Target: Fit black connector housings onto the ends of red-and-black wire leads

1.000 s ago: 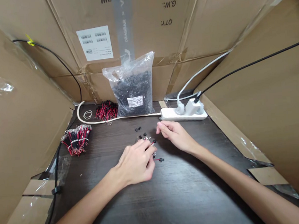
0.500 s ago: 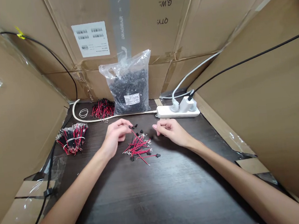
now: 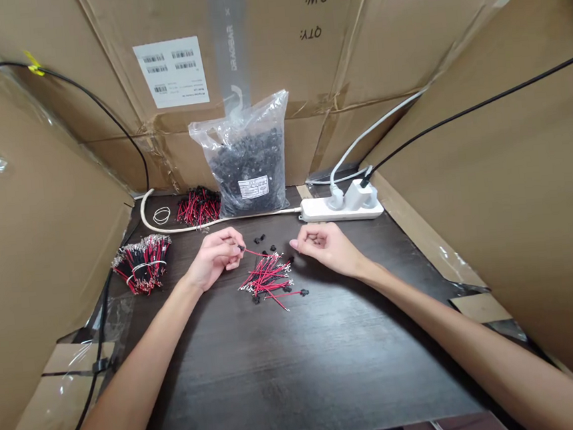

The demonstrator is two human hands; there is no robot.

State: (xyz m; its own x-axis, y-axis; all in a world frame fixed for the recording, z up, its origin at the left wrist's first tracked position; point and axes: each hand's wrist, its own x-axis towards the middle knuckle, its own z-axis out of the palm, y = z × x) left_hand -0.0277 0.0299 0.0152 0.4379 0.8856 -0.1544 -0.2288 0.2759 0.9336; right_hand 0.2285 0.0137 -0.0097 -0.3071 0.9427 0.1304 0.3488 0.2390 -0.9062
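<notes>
My left hand is closed in a pinch on a small black wire connector. A red wire runs from it to the right, over the loose pile. My right hand is curled, thumb and fingertips together; whatever it may hold is hidden. Between and below the hands lies a tangled pile of short red wires with silvery ends. Several black connectors lie around the pile, one at its lower right with a red wire attached. A few loose black connectors sit just above the pile.
A clear bag of black parts stands against the cardboard wall. Left of it lie a heap of red-black wires and a tied wire bundle. A white power strip with plugs sits at the back right.
My left hand has drawn slightly left with the connector, and its red wire now stretches more level toward the right. My right hand stays nearly in place. The view has tilted a little downward.
</notes>
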